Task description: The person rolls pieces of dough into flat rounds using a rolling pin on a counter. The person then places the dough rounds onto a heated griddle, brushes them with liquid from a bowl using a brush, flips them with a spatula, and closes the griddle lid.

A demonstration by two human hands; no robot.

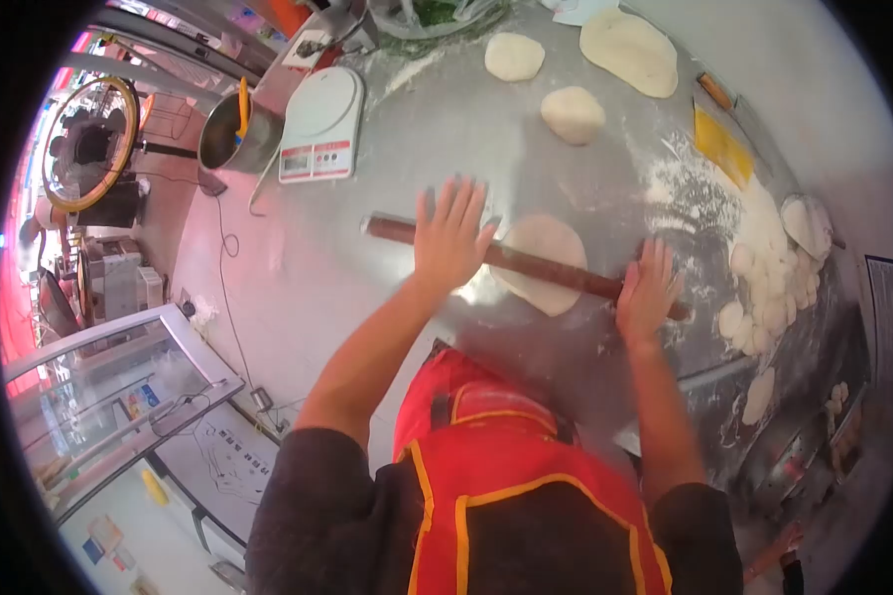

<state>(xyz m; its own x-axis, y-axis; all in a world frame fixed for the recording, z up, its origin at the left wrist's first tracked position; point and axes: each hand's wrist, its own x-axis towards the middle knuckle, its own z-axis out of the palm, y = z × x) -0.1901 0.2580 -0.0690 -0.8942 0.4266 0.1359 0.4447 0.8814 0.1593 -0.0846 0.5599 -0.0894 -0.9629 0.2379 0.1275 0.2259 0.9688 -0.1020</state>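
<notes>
A dark brown rolling pin (pixel 556 271) lies across a flat round of dough (pixel 548 236) on the metal worktop (pixel 446 129). My left hand (pixel 450 240) rests palm down on the pin left of the dough, its fingers stretched out and slightly spread. Toward the pin's other end, my right hand (pixel 648 290) also lies flat on it, fingers extended forward. Dough shows on both sides of the pin, with its middle covered. Farther back sit a dough piece (pixel 573 115), a second round piece (pixel 514 58) and a larger flattened sheet (pixel 629 53).
A white kitchen scale (pixel 322 124) stands at the back left beside a metal pot (pixel 230 144). On the right are a yellow scraper (pixel 722 147), scattered flour (pixel 690 188) and several small dough lumps (pixel 764 302). A glass-topped cabinet (pixel 119 387) is at lower left.
</notes>
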